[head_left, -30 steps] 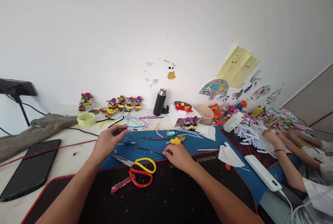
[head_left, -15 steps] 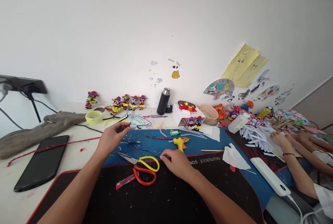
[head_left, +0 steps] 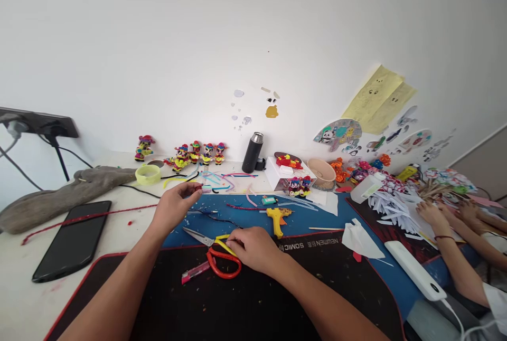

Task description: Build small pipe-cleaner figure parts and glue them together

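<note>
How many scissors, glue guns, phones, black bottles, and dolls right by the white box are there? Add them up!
Scissors: 1
Glue gun: 1
Phone: 1
Black bottle: 1
Dolls by the white box: 2
Total: 6

White counter [head_left: 122, 238] partly covered by blue mat [head_left: 291, 227] and black mat [head_left: 222, 309]. Phone [head_left: 73, 240] and driftwood [head_left: 67, 193] placed at left; scissors [head_left: 206, 239] and pink cutter [head_left: 195, 272] laid on mats. Yellow glue gun [head_left: 276, 220] set on blue mat.
</note>
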`<state>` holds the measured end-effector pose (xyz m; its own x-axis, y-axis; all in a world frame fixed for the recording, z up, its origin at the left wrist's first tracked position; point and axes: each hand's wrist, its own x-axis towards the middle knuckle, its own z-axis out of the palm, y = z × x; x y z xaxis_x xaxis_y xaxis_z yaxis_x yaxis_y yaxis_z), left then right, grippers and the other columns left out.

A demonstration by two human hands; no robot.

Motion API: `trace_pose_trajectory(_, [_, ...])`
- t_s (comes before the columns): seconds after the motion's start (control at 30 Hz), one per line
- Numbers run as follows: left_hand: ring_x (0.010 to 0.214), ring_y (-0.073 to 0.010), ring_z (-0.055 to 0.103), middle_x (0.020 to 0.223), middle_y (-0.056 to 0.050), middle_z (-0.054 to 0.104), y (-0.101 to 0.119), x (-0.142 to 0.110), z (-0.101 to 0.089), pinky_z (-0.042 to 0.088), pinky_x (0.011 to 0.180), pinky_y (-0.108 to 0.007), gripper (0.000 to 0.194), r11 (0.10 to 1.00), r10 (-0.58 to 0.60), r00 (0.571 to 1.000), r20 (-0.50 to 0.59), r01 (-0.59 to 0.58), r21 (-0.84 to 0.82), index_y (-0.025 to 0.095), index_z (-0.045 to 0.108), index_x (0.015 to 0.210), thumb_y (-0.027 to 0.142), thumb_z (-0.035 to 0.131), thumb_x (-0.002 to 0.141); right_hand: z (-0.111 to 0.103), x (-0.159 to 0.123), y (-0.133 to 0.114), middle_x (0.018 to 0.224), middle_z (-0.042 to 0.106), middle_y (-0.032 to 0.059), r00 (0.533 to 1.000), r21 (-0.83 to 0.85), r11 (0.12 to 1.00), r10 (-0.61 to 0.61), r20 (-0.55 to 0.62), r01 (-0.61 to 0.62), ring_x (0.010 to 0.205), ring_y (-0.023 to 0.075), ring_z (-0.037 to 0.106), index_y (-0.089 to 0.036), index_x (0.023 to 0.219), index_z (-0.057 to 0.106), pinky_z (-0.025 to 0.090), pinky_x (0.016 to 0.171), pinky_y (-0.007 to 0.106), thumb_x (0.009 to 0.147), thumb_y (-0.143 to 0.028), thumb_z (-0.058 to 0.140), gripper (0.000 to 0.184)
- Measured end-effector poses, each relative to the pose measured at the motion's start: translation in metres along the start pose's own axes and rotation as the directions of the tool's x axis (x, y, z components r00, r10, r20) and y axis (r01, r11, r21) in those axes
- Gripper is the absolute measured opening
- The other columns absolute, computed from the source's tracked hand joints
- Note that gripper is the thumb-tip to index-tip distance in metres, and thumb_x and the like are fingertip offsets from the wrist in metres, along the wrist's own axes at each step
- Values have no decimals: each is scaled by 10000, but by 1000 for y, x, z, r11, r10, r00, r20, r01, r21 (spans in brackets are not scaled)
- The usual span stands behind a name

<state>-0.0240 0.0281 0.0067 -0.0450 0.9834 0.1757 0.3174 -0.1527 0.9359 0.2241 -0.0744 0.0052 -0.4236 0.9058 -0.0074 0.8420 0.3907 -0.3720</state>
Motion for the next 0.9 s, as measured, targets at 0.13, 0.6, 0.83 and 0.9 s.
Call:
trace_pose_trajectory(0.13, [926,-317,767,971,-91,841,-1,1,0,565,824,-381,478,1000,14,1000,11,-14,-8,203,783,977,605,716,727,-7,0,0,971,842,44,999,-25,999,31,6,-31,892,227,772,-232,1061,809,416,712,281,1051,-333,615,218])
trace_pose_trajectory(0.6, [892,-303,750,938,-87,824,-7,1,1,547,785,-369,473,999,37,999,21,-37,-8,197,771,995,599,718,752,-10,-8,-3,1025,841,41,996,-7,1000,-18,86,19,930,226,768,-249,1083,820,463,748,280,1043,-326,615,223])
trace_pose_trajectory(0.83, [882,-300,746,919,-84,818,-4,0,1,544,780,-366,464,999,36,999,16,-36,-2,198,771,990,591,703,752,-11,-12,-6,997,838,30,996,-16,1000,-23,89,25,905,223,767,-248,1095,809,450,736,281,1042,-332,619,215])
trace_pose_trajectory(0.9, [879,-299,744,915,-84,816,-4,0,1,542,775,-363,460,999,37,999,17,-37,-1,198,771,984,590,700,753,-11,-13,-7,1001,836,32,995,-24,999,-23,97,25,909,226,766,-243,1110,803,453,742,283,1040,-339,626,213])
